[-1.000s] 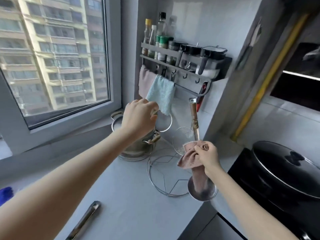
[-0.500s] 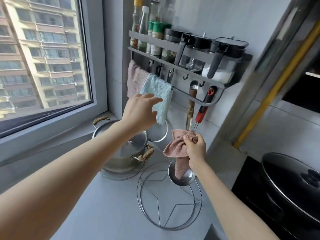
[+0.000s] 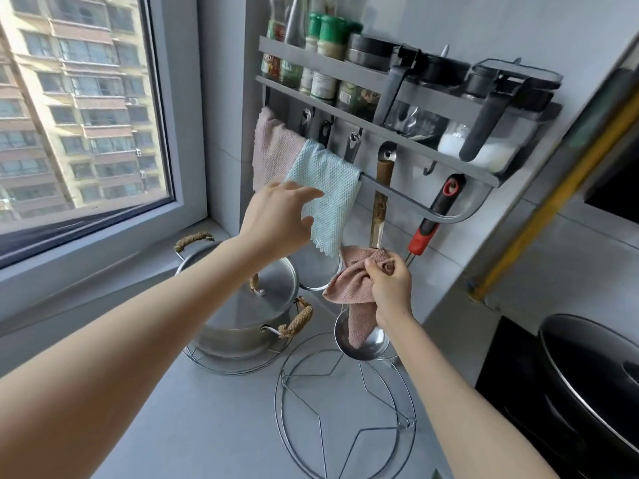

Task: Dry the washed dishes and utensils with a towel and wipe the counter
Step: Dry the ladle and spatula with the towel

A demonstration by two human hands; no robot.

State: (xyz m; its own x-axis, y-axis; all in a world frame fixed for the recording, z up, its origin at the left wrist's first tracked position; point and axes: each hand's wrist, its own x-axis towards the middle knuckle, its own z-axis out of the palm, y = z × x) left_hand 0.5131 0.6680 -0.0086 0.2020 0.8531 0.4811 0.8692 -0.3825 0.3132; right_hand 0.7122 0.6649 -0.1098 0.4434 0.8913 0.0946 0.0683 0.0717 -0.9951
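My right hand point(image 3: 390, 285) grips a pink towel point(image 3: 349, 288) bunched around the lower handle of a metal ladle point(image 3: 368, 344). The ladle's wooden handle point(image 3: 380, 205) runs straight up to a hook under the wall rack point(image 3: 380, 98). The towel's tail hangs into the ladle bowl. My left hand point(image 3: 280, 216) is raised with fingers spread and relaxed, its fingertips against a light blue cloth point(image 3: 325, 188) draped over the rack's bar. A second pink cloth point(image 3: 271, 150) hangs to its left.
A lidded steel pot point(image 3: 249, 305) with rope-wrapped handles stands on the grey counter point(image 3: 207, 426) by the window. A round wire trivet point(image 3: 345, 409) lies below the ladle. A round strainer point(image 3: 314, 271) and a red-handled utensil point(image 3: 435, 216) hang from the rack. A black lidded wok point(image 3: 594, 385) sits at right.
My right hand has lifted the towel-wrapped ladle up to the rack hook. My left hand rose from beside the pot to the blue cloth. The view has come closer to the rack.
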